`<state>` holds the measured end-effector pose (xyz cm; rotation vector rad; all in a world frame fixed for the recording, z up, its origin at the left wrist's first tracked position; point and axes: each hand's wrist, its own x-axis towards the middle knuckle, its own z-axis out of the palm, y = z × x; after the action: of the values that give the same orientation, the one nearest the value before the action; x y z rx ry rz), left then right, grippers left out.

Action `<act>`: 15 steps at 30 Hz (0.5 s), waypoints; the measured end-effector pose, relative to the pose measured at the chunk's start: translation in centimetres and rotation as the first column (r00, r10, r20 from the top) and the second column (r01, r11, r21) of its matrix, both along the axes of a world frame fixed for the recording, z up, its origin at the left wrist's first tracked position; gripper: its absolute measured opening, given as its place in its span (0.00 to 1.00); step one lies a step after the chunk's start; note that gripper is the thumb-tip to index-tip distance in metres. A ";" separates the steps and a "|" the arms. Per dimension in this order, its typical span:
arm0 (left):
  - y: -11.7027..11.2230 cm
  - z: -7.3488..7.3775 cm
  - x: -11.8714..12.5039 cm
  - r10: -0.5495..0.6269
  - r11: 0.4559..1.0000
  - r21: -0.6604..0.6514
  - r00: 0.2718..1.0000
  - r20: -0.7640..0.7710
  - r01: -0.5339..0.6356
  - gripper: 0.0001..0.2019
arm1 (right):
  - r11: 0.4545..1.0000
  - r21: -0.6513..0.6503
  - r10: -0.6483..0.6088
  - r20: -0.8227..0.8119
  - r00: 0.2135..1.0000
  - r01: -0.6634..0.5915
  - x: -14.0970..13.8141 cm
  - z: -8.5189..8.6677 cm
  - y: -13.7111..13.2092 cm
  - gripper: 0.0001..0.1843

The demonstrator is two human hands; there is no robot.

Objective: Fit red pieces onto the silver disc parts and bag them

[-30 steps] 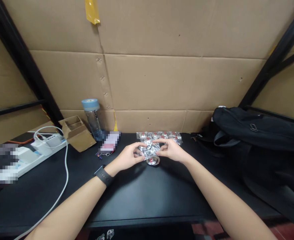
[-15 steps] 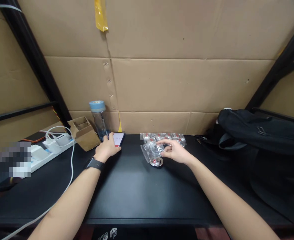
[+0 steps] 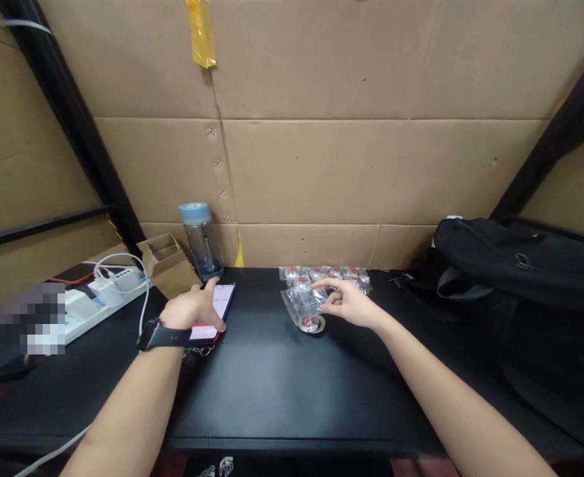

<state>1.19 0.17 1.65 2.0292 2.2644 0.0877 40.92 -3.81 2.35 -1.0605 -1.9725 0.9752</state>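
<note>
On the near part of the dark surface point(image 3: 272, 397), a key ring point(image 3: 206, 350) lay just beside the phone point(image 3: 224, 303). The left hand point(image 3: 190, 308) spanned that phone from above, thumb at its right edge, and seemed to have hold of it, though most of its fingers were hidden. The phone looked rigid, flat and likely slick-faced, best taken by its two long edges.

A round metal disc point(image 3: 314, 324) with a red mark lay farther right — probably hard and fairly heavy for its size, and best lifted by the rim. Just beyond it, the right hand point(image 3: 349, 305) was partly curled, thumb and index finger pinching the right side of a clear plastic bag point(image 3: 298, 303); whether bag and disc touched could not be told. The bag looked light, limp and slippery — a pinch at its edge would likely serve, while a loose hold might let it slide.

Behind the bag lay a row of wrapped pieces point(image 3: 339, 272), crinkly and likely awkward to separate, below the cardboard wall point(image 3: 322, 172).
</note>
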 end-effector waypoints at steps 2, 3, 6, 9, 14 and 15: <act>-0.3 0.6 0.5 -0.050 0.999 0.004 0.999 0.015 0.050 0.60 | 1.000 -0.001 -0.014 -0.003 1.000 0.014 -0.2 -0.1 -0.1 0.25; -0.6 0.9 1.2 -0.120 0.992 0.033 0.992 0.032 0.119 0.57 | 1.000 -0.003 -0.023 -0.003 1.000 0.023 -0.3 -0.1 -0.1 0.26; -1.9 1.9 5.1 -0.563 0.802 0.282 0.824 0.063 0.526 0.42 | 0.998 -0.037 -0.049 -0.002 0.999 0.049 -0.9 -0.6 -0.2 0.32; -3.8 2.0 9.7 -0.802 0.523 0.473 0.597 -0.007 0.709 0.38 | 0.994 -0.096 -0.051 -0.038 0.998 0.047 -1.4 -1.2 -0.2 0.38; -5.3 1.3 13.2 -0.886 0.360 0.466 0.452 -0.099 0.808 0.16 | 0.987 -0.159 -0.029 -0.090 0.996 0.014 -1.6 -1.4 -0.2 0.40; -5.2 1.2 13.1 -0.881 0.372 0.473 0.465 -0.091 0.798 0.14 | 0.988 -0.155 -0.029 -0.092 0.995 0.014 -1.5 -1.3 -0.2 0.39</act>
<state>14.26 -4.98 2.85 3.0067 0.8395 0.7391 39.37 -4.01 1.05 -1.0965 -1.8292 1.1596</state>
